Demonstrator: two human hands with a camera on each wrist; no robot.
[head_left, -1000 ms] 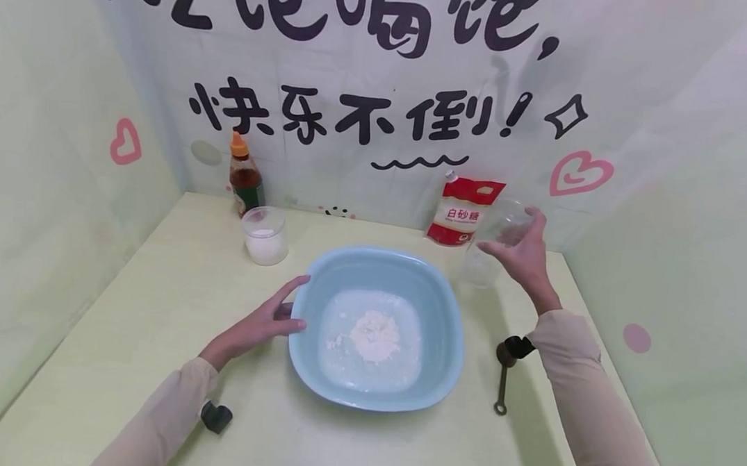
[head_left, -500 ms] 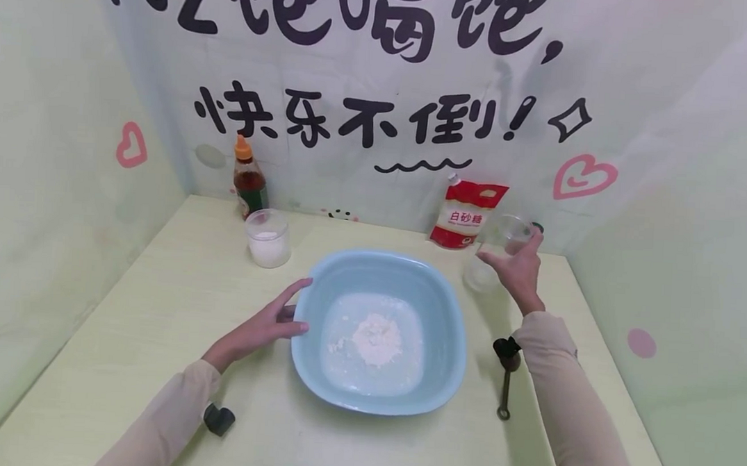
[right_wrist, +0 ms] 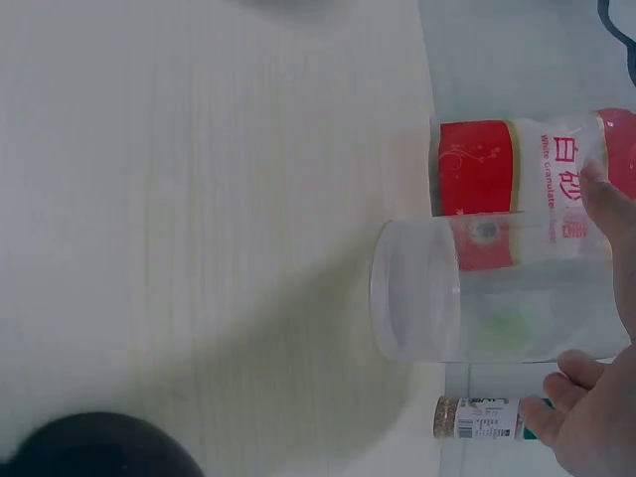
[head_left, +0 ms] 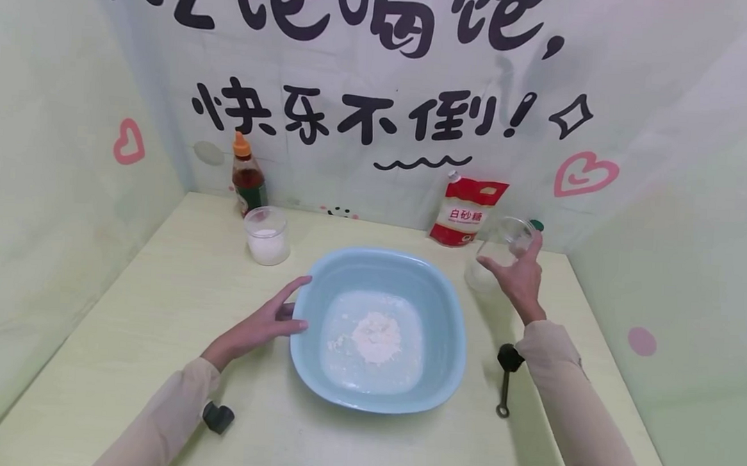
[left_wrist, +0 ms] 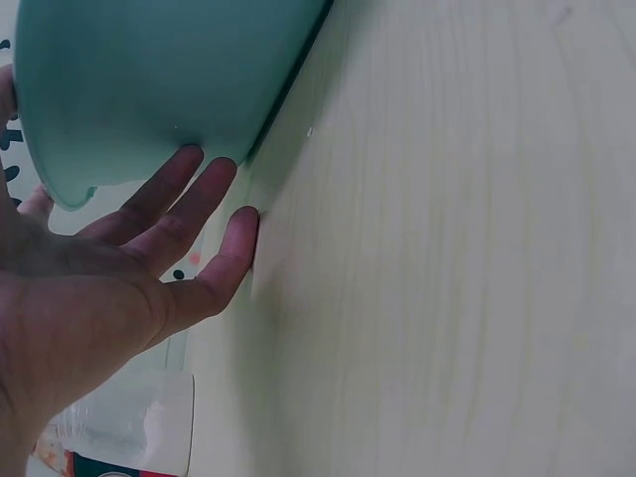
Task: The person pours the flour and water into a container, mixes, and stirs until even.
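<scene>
A light blue basin (head_left: 379, 400) stands mid-table with a mound of white powder (head_left: 376, 337) on its floor. My left hand (head_left: 263, 331) holds its left side, thumb and index fingertip over the rim. In the left wrist view, the other fingers (left_wrist: 184, 214) spread along the outer wall. A tall clear jar (right_wrist: 427, 298) stands upright at the back right. My right hand (head_left: 520, 278) is loosely spread around it, fingertips right at its far side. The right wrist view shows the thumb (right_wrist: 601, 199) just outside the jar's outline.
A red-and-white sugar pouch (head_left: 460, 214) leans behind the jar. Beside the jar lies a small green-capped spice bottle (right_wrist: 485, 417) in view. Back left are a cup of white grains (head_left: 267, 241) and an orange-capped sauce bottle (head_left: 248, 180). A dark spoon (head_left: 504, 392) lies right of the basin.
The clear jar came down onto the table at the right. My right hand lowered with it, then loosened and drew slightly back. My left hand stays on the basin's rim.
</scene>
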